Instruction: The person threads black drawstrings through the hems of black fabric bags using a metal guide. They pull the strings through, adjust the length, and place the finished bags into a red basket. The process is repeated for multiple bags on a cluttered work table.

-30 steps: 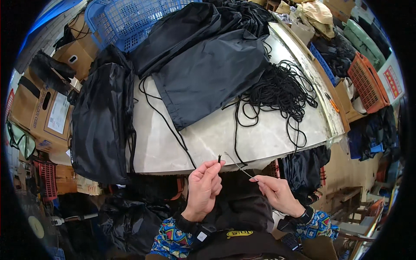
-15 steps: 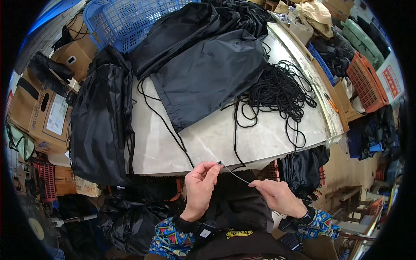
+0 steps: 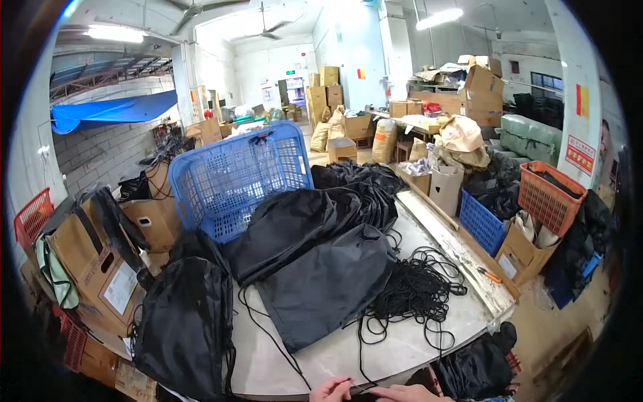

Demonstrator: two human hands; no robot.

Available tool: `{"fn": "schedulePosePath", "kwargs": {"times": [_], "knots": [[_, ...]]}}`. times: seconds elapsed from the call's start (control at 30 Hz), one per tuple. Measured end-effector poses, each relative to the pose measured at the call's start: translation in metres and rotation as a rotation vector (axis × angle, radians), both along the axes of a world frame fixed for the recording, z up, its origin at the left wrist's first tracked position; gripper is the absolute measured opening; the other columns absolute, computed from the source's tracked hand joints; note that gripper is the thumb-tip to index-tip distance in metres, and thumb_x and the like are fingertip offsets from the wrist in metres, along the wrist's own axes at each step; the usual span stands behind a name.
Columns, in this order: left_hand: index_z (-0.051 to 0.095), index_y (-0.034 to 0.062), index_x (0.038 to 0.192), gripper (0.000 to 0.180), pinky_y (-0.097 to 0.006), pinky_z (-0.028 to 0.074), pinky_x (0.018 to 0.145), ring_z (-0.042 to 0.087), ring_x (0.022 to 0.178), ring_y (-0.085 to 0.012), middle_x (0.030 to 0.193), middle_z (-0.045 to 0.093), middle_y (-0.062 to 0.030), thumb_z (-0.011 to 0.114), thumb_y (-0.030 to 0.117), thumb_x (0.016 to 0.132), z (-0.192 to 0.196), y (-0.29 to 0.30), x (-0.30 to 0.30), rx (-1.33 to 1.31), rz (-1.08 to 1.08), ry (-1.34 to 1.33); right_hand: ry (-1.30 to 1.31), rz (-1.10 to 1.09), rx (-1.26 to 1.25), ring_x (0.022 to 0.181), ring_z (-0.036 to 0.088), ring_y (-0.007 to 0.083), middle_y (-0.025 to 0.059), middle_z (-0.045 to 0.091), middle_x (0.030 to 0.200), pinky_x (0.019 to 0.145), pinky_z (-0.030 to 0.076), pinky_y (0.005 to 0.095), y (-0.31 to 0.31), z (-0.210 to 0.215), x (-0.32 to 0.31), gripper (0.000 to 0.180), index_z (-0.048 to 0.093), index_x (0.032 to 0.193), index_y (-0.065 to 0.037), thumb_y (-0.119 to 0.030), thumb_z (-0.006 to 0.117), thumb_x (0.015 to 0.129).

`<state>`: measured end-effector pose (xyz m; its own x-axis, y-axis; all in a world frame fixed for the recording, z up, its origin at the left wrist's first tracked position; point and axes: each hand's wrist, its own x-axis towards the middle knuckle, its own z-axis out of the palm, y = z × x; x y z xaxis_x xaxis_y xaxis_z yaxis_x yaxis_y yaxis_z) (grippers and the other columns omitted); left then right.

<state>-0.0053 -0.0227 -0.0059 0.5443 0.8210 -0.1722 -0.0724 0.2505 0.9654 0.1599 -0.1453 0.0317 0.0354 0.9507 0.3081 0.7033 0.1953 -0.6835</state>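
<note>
Head view: left hand and right hand are cropped at worktop's near edge; grip and anything held can't be told. Work seems partway: black bag laid mid-worktop, cord heap toward right edge not used up.

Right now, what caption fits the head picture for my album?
Left hand and right hand at a pale table, with black fabric, tangled black cord and a blue basket beyond.

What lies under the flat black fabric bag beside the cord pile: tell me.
Pale tabletop shows along the lower edge of the black fabric bag, with the black cord pile at its right side. Anything beneath its middle is covered and cannot be seen.
</note>
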Motion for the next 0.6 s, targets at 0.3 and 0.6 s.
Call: {"fn": "schedulePosePath", "kwargs": {"times": [0.3, 0.6], "knots": [[0.057, -0.0030, 0.098, 0.016, -0.022, 0.041, 0.058, 0.049, 0.066, -0.0058, 0.074, 0.055, -0.0001, 0.051, 0.011, 0.094, -0.009, 0.038, -0.013, 0.293, 0.492, 0.083, 0.177, 0.329, -0.116, 0.065, 0.065, 0.0185, 0.0062, 0.065, 0.074, 0.058, 0.050, 0.0271, -0.011, 0.009, 0.006, 0.011, 0.068, 0.085, -0.005, -0.014, 0.072, 0.079], [0.056, 0.0003, 0.104, 0.018, -0.023, 0.044, 0.062, 0.053, 0.071, -0.0082, 0.080, 0.059, -0.0003, 0.060, 0.006, 0.088, -0.034, -0.047, 0.065, 0.070, 0.002, -0.195, 0.650, 0.174, 0.204, 0.106, 0.053, 0.0287, 0.0208, 0.044, 0.128, 0.088, 0.043, 0.0365, 0.023, 0.029, -0.010, 0.011, 0.060, 0.088, -0.003, -0.012, 0.056, 0.091]]}}
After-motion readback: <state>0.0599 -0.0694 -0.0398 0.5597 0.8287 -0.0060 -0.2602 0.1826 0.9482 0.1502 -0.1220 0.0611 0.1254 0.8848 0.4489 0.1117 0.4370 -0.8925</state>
